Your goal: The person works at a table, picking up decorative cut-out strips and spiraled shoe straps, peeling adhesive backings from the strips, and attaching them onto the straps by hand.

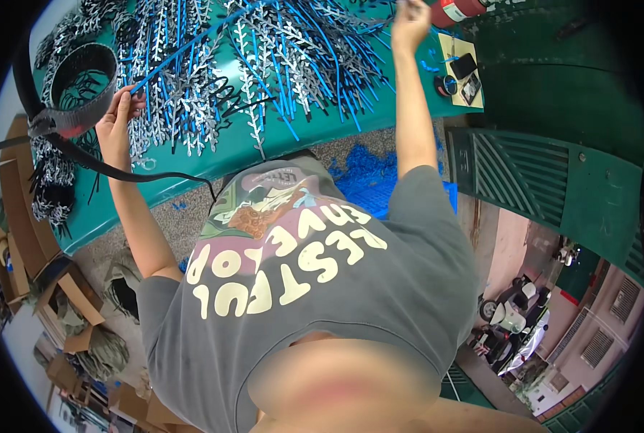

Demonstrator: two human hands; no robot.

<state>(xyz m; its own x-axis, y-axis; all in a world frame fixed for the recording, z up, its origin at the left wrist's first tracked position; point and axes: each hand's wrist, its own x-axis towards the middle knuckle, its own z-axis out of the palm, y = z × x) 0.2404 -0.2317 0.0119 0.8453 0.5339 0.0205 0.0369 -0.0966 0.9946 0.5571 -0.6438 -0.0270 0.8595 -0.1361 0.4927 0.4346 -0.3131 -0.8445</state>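
Long blue plastic strip [192, 45] between hands

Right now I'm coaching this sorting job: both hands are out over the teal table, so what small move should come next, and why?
Probably draw the blue rod toward the body. The left hand pinches its near end, while the right hand reaches up at the far end of the pile, so it looks ready to slide free.

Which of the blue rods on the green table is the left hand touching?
The left hand pinches the long blue rod running diagonally up-right over the white leafy sprigs; the other blue rods lie fanned farther right, below the right hand.
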